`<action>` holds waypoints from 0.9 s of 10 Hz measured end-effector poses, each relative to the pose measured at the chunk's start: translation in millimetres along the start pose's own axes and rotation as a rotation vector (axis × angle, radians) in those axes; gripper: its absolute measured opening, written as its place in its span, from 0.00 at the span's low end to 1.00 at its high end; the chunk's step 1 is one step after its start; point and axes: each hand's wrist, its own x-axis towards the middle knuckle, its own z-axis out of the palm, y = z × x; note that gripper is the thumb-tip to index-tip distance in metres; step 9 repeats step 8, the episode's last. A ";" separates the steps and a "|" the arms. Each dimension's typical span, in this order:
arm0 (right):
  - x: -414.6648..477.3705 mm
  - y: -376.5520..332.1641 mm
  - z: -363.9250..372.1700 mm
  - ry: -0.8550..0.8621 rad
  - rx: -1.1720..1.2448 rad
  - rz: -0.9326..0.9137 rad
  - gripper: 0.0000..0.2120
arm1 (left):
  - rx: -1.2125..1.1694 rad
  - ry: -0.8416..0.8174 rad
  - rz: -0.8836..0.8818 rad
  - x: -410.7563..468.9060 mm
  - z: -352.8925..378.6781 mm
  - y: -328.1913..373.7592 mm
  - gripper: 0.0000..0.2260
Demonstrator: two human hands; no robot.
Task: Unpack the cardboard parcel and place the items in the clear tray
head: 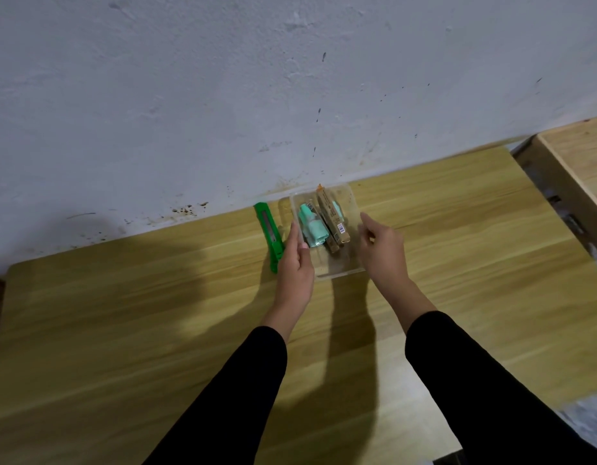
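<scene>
The clear tray (337, 268) stands on the wooden table near the wall. Inside it lie a mint-green packaged item (312, 228) and a slim brown carton (332, 218), with another mint-green piece (337, 209) behind the carton. My left hand (295, 263) rests against the tray's left wall, thumb over the rim. My right hand (382, 248) hovers at the tray's right wall with fingers loosely curled and nothing in them. No cardboard parcel is in view.
A green utility knife (269, 234) lies on the table just left of the tray, partly under my left hand. The wall runs close behind the tray. A second wooden piece of furniture (578, 162) stands at the right, across a gap.
</scene>
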 end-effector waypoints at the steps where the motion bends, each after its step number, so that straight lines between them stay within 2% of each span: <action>1: 6.5 2.1 4.5 -0.005 0.070 0.024 0.15 | 0.000 0.007 0.002 3.2 1.4 -1.4 0.22; 4: 25.0 -4.9 7.8 -0.084 0.057 -0.016 0.15 | 0.047 0.067 0.001 14.6 -1.8 4.5 0.22; 6: 21.8 -10.8 -6.4 -0.239 -0.084 -0.020 0.19 | 0.105 0.066 -0.031 12.2 -6.0 14.9 0.22; 7: 17.7 -15.3 -15.2 -0.300 -0.128 -0.050 0.21 | 0.196 0.039 -0.028 14.1 -16.5 22.6 0.22; 8: -3.8 -8.1 -27.5 -0.338 -0.194 -0.086 0.21 | 0.411 0.017 0.002 -2.4 -31.5 24.9 0.22; 9: -3.8 -8.1 -27.5 -0.338 -0.194 -0.086 0.21 | 0.411 0.017 0.002 -2.4 -31.5 24.9 0.22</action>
